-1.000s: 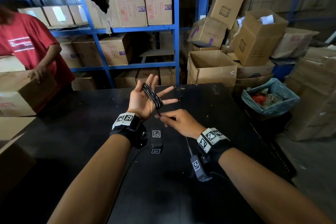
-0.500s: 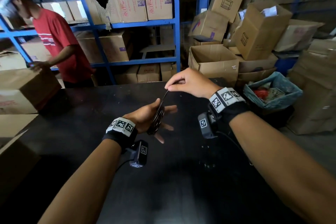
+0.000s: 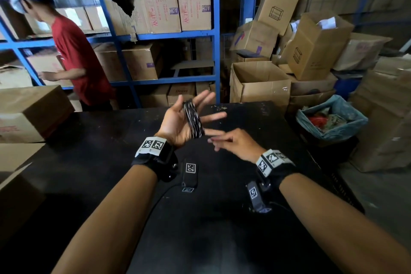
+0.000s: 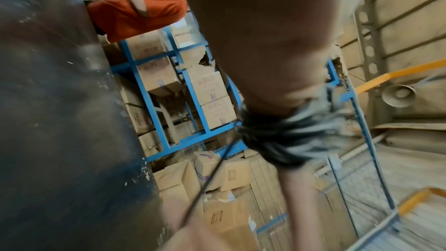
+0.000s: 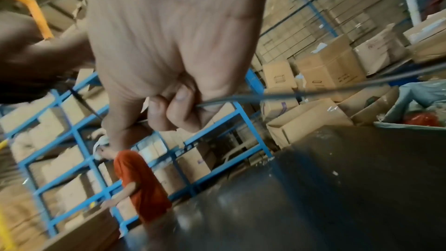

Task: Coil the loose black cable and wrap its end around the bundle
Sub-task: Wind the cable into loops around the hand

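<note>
The black cable (image 3: 193, 119) is a tight coil wound round the straight, spread fingers of my left hand (image 3: 175, 124), held palm up above the black table (image 3: 111, 140). In the left wrist view the coil (image 4: 284, 133) circles the fingers and one loose strand (image 4: 207, 184) runs down from it. My right hand (image 3: 231, 143) is just right of and below the coil. Its curled fingers (image 5: 178, 110) pinch the thin cable end (image 5: 241, 98) in the right wrist view. The head view hides that stretch of cable between the two hands.
A cardboard box (image 3: 29, 113) sits on the table's left end. A person in a red shirt (image 3: 82, 60) stands behind it at the blue shelving (image 3: 169, 35). Open boxes (image 3: 260, 84) and a blue-lined bin (image 3: 331, 122) stand past the right edge.
My right hand carried the cable end from below the coil up over it, then back down to its lower right. My left hand tipped down, then turned palm up again. The person in red moved right.
</note>
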